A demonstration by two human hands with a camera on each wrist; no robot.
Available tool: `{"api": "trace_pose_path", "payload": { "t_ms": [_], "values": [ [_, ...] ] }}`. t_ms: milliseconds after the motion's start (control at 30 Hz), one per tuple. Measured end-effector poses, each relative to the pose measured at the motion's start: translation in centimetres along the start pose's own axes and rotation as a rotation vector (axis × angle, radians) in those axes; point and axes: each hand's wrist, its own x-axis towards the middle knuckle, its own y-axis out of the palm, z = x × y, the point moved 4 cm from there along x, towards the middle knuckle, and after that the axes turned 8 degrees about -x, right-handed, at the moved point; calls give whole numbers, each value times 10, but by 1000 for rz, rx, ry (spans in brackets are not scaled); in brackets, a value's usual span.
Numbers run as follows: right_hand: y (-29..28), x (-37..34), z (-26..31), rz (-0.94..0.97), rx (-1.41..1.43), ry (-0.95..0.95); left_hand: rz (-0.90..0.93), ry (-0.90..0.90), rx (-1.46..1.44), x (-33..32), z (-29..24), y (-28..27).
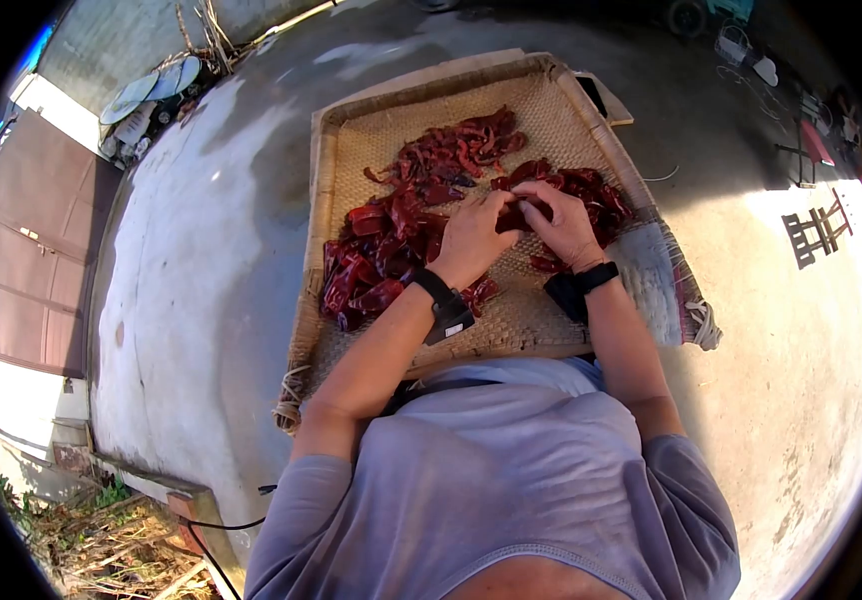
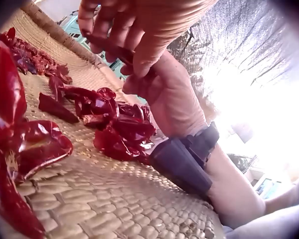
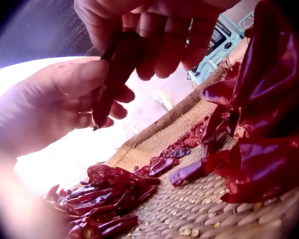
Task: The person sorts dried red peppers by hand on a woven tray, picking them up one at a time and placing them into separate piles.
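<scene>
Two hands, left [image 1: 476, 237] and right [image 1: 563, 226], pinch one dark red pepper piece [image 3: 118, 64] between thumbs and bent fingers, seemingly gripping it from both sides for steadiness. It is held above a woven tray [image 1: 431, 90], whose raised rim probably contains the loose seeds [image 3: 194, 232]; three pepper heaps [image 1: 381, 250] lie around, likely for easy reach.

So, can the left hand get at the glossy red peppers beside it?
Probably yes: nothing seems to stand between the left hand and those glossy red peppers, though it is busy holding a dark red piece.
</scene>
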Motion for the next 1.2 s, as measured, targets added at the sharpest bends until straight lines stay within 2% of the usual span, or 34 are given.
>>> {"api": "trace_pose_path", "payload": {
  "t_ms": [67,133,200,300,400,600,633,700,833,933,1033,1133,1200],
  "values": [
    [-11,1,-5,-155,-73,16,-114,46,123,0,13,6],
    [-22,1,-14,-330,-74,97,-56,89,208,2,40,19],
    [-41,-1,-19,-458,-274,52,181,132,250,6,58,25],
    [-60,-7,-20,-701,-518,15,264,-44,269,2,55,28],
    [-64,-6,-29,-721,-240,92,301,-27,354,-2,52,26],
    [-29,-4,-1,-449,-247,-90,551,-236,357,-16,27,-4],
    [-21,-4,4,-395,-212,-59,552,-189,414,-20,27,-4],
    [-12,-4,13,-325,-200,-111,551,-89,524,-33,32,-1],
    [-3,-5,22,-253,-199,-221,549,-74,448,-43,49,6],
    [3,-6,18,-152,-175,-166,608,-122,354,-45,47,5],
    [7,-6,16,106,-182,-120,407,-124,169,-39,55,-2],
    [19,-7,11,256,-34,-20,320,-211,-150,-33,50,-17],
    [24,-7,15,282,74,-18,271,-238,-319,-32,44,-27]
  ]
}}
